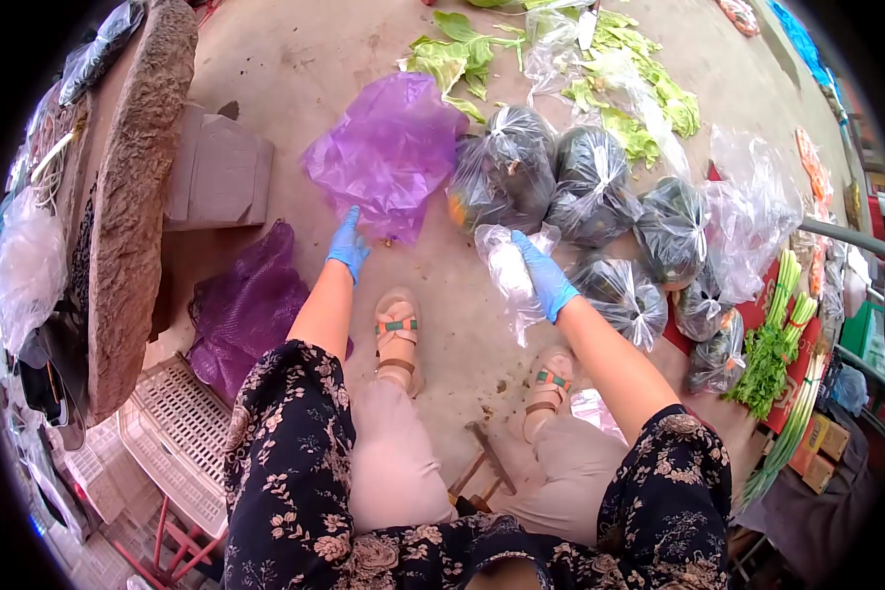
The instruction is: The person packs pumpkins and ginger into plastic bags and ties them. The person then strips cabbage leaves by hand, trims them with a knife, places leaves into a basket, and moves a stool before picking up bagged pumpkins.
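evidently, the right hand [546, 273] is gripping a clear plastic-bag bundle [505, 267], probably light, slippery, best grasped mid-length; the left hand [348, 246], fingers extended, is holding nothing.

On the floor, a plastic bag [388, 147] lies before the left hand [348, 248], with filled bags [509, 169] to its right and loose leaves [664, 88] behind them. Plastic film [509, 270] is in the right hand [549, 279]; vegetable bunches [769, 352] lie far right, a net sack [251, 310] and crate [172, 418] left.
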`<state>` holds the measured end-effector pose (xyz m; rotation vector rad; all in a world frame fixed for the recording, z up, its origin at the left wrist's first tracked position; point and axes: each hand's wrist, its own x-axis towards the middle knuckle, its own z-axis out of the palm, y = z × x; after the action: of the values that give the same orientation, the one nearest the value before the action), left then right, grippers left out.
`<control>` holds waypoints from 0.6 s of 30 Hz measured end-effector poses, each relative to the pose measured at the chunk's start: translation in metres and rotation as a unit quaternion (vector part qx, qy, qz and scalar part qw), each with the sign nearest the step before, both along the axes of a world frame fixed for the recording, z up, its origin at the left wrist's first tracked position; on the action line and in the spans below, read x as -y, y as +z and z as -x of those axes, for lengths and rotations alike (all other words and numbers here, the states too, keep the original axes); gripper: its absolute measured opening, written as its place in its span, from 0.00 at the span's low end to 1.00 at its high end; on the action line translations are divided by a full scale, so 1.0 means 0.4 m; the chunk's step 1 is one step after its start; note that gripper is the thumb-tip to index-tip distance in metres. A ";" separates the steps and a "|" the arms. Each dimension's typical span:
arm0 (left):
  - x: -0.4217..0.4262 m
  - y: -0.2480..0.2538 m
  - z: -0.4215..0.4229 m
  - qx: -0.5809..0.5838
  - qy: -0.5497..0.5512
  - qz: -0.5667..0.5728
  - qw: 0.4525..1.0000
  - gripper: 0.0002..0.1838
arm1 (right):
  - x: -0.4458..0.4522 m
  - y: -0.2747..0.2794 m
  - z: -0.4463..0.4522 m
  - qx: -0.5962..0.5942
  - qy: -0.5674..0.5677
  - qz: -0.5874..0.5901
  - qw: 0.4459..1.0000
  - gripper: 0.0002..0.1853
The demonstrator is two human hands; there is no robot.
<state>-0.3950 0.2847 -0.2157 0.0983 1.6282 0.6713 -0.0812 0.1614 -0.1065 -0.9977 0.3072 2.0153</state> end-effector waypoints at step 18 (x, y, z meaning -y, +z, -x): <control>0.184 0.816 -0.270 -0.416 -0.494 -0.638 0.420 0.07 | 0.099 0.650 -0.011 0.034 -0.009 -0.197 0.980 0.18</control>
<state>-0.2868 0.2110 0.1106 2.6706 1.0564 0.7321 -0.0766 0.1217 0.1534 -0.8063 -0.1190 1.9206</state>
